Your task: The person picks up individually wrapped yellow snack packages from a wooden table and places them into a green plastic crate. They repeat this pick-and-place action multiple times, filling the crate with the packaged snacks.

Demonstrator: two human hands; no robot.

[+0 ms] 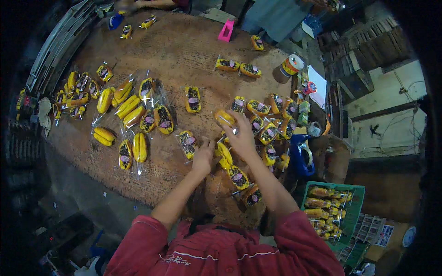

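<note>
My right hand (243, 138) is closed round a wrapped bread roll (224, 118), its yellow side up, held above the right part of the table. My left hand (203, 157) is lower and further left, fingers curled together; what they pinch, if anything, is hidden. Beside its fingers lies a wrapped roll with a dark topping and a pinkish label (188, 144). Between my hands and just below are yellow rolls (224, 155) and another labelled roll (238, 177). A cluster of wrapped, dark-topped rolls (268, 133) lies right of my right hand.
Left on the brown table (175, 50) are several more wrapped rolls (130, 108). At the right edge stand a blue tape dispenser (301, 156) and a cylindrical tub (291, 65). A green crate of wrapped rolls (357, 207) is at lower right. Far off are a pink holder (226, 31) and other people.
</note>
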